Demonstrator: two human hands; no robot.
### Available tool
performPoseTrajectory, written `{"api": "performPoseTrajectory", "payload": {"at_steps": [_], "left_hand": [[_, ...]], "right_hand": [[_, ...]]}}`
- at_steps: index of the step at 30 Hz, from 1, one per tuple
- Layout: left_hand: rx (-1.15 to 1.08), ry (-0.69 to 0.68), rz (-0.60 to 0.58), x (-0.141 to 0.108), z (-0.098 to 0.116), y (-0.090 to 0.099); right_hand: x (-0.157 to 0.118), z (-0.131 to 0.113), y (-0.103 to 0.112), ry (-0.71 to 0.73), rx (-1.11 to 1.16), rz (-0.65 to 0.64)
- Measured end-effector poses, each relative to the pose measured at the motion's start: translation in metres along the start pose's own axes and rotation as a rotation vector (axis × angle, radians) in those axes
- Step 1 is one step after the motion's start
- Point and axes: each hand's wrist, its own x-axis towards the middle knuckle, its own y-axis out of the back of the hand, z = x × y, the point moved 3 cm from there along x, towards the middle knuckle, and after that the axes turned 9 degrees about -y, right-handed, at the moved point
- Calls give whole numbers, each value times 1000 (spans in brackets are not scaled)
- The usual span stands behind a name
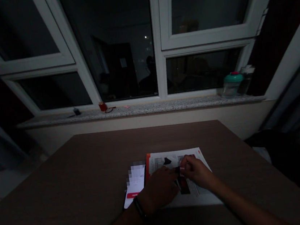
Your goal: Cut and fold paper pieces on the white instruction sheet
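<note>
Phone screen (137, 187): apparently "45"; page (198, 154) print too small to read.

The table (78, 172) fills the lower half of the frame. On it, at lower centre, lies the booklet (204, 199), with the phone (134, 185) just beside its left edge. Over the booklet are the left hand (161, 186) and, to its right, the right hand (197, 170). Behind the table, the sill (152, 108) runs across mid-frame below the window (161, 71). On the sill stand the jar (102, 106), left of centre, and the shaker (232, 84) and bottle (248, 75), side by side at its right end.
</note>
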Motion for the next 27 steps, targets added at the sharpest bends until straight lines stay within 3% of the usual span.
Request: {"api": "performPoseTrajectory", "payload": {"at_steps": [12, 19, 27], "left_hand": [[-1, 7, -13, 0, 0, 2], [18, -2, -6, -1, -1, 0], [21, -18, 12, 0, 0, 4]], "right_hand": [[1, -1, -5, 87, -168, -14], [0, -8, 2, 35, -119, 115], [3, -6, 2, 70, -193, 110]]}}
